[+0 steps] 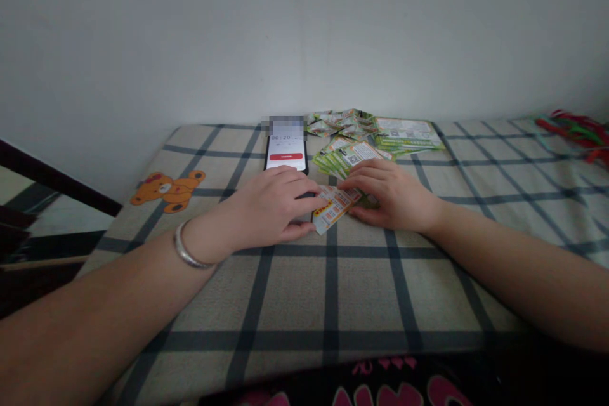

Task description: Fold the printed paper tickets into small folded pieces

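A small printed paper card point(330, 219), orange and white with a grid of boxes, lies slanted on the table between my hands. My left hand point(273, 206), with a silver bangle at the wrist, has its thumb and fingers at the card's left end. At the upper right end, the bent fingers and thumb of my right hand point(392, 193) hold the card. Just beyond my hands fan out several green and white printed cards point(335, 160). A phone point(286, 155) with a timer on its screen lies right behind my left fingers, which cover its lower end.
Folded green printed papers point(340, 122) lie at the back against the wall, beside a stack of flat leaflets point(409, 134). An orange bear cutout point(166, 190) is at the left of the checked tablecloth point(295, 292). Red and green fabric point(578, 133) sits at the far right.
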Motion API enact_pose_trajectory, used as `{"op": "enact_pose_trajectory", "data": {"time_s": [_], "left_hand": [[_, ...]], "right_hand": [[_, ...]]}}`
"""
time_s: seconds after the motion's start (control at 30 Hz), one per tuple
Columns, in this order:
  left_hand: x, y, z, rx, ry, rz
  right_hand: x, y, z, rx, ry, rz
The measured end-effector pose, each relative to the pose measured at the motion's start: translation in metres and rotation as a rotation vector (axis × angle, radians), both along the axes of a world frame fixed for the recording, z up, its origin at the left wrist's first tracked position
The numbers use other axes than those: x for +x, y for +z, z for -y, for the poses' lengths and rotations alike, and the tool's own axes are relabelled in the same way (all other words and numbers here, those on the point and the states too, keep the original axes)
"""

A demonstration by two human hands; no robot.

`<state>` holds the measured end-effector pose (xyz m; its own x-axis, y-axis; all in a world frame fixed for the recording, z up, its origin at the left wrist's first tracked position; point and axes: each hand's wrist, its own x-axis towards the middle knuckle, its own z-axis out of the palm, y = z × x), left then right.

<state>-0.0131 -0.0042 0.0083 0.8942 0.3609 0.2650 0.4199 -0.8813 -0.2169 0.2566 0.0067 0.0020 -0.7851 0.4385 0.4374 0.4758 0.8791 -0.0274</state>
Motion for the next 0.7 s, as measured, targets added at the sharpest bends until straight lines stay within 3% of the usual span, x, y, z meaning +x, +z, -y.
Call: {"op": "enact_pose_trajectory", "data": {"time_s": [0.2, 0.43, 0.7], "left_hand": [[0.003, 0.003, 0.004, -0.003, 0.047, 0.001], [0.009, 0.004, 0.013, -0.002, 0.144, 0.016], [0.013, -0.001, 0.012, -0.076, 0.166, 0.084]], "right_hand": [[0.0, -0.001, -0.002, -0.017, -0.019, -0.004], [-0.004, 0.0, 0.004, 0.097, -0.019, 0.033], [-0.007, 0.002, 0.009, 0.231, 0.032, 0.094]]}}
